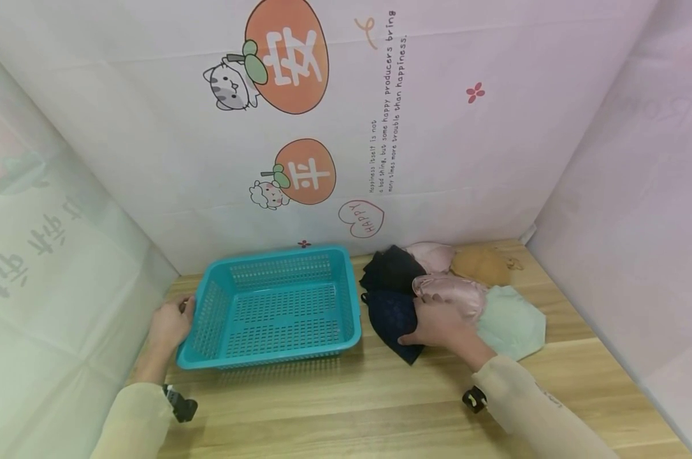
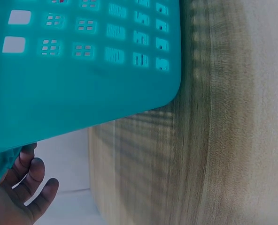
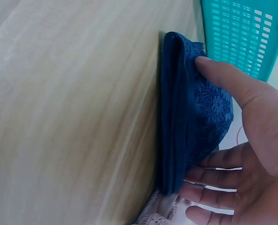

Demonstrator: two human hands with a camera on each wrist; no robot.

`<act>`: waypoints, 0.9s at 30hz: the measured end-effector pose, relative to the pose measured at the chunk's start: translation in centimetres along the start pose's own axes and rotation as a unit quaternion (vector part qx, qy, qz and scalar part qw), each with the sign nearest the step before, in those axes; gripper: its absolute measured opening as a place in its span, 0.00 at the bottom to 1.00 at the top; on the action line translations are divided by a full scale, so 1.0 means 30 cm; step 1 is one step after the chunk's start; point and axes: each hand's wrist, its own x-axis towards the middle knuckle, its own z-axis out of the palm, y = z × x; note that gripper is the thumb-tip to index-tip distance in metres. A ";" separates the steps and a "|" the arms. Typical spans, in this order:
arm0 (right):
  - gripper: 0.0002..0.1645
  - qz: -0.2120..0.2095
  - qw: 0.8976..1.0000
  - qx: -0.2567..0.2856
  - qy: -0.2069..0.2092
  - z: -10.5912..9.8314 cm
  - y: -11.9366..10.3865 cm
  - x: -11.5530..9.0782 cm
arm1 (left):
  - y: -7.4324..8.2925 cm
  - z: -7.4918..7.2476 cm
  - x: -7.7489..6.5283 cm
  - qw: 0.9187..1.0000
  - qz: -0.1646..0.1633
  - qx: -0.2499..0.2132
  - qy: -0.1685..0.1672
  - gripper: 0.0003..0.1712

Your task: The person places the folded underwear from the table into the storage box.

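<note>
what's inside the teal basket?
No items visible in the teal basket: just its perforated floor and far wall. The near rim covers the inner face along that side.

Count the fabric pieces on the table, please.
6, right of the basket: navy piece front left, black piece behind it, one pink piece at the back, another pink piece in the middle, mustard piece back right, mint piece front right. Others may be hidden underneath.
</note>
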 end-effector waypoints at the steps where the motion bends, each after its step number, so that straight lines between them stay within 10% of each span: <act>1: 0.65 0.000 1.000 -0.004 0.000 0.003 -0.002 0.002 | -0.002 -0.001 0.002 1.000 -0.001 0.000 -0.001 0.30; 27: 0.34 -0.058 0.996 -0.015 0.072 0.039 -0.024 0.021 | -0.002 0.002 0.001 1.000 0.013 -0.002 0.012 0.28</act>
